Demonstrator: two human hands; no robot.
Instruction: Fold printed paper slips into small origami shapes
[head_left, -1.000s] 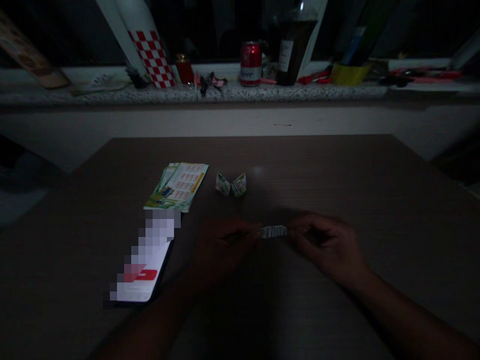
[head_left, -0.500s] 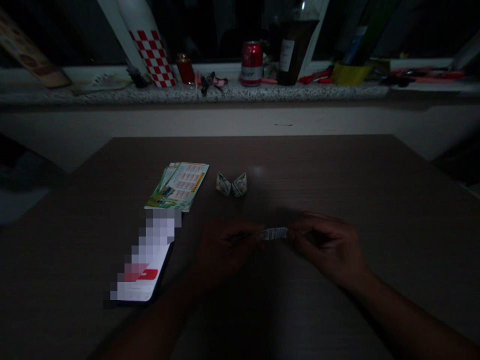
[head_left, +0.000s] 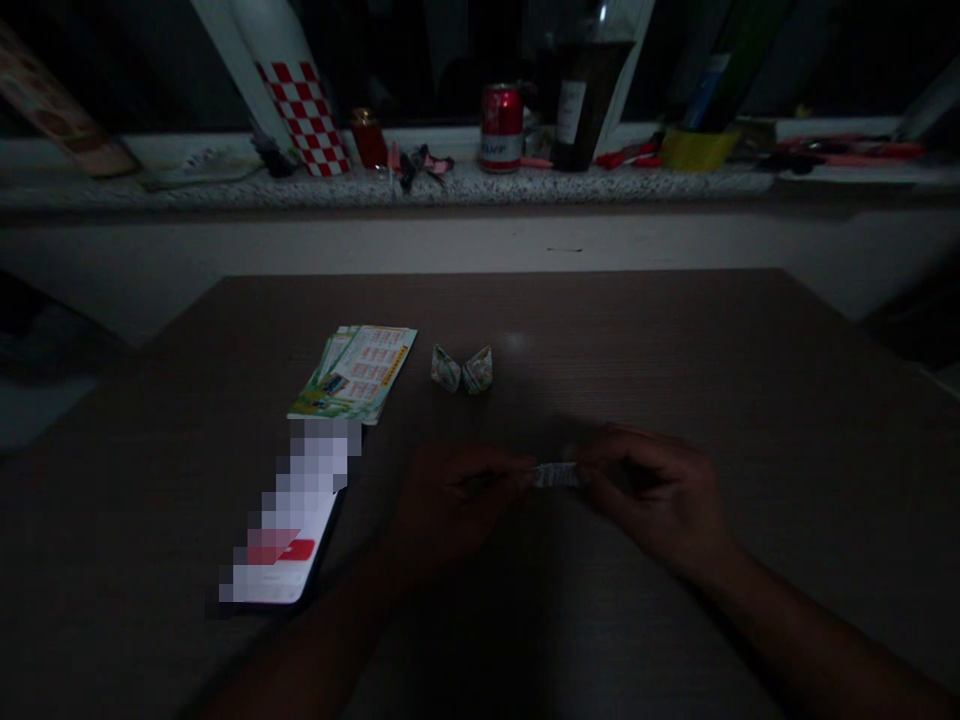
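Note:
Between my two hands a small folded strip of printed paper (head_left: 556, 475) is stretched above the table. My left hand (head_left: 457, 500) pinches its left end between thumb and fingers. The right end sits in the pinch of my right hand (head_left: 660, 495). Beyond the hands stand two small folded paper pieces (head_left: 461, 370), pointed and printed, close beside each other. To their left lies a stack of printed calendar cards (head_left: 360, 370), slightly fanned. The dim light hides the finer folds of the strip.
A phone with a lit screen (head_left: 289, 530) lies on the brown table (head_left: 637, 340), left of my left hand. Along the granite sill (head_left: 465, 187) at the back stand a red can (head_left: 501, 130), a dark bottle (head_left: 581, 110) and a red-and-white checkered bottle (head_left: 304, 115).
The paper strip and my left fingertips have shifted slightly to the right and down. Both hands keep their pinch, and the things on the table stay put.

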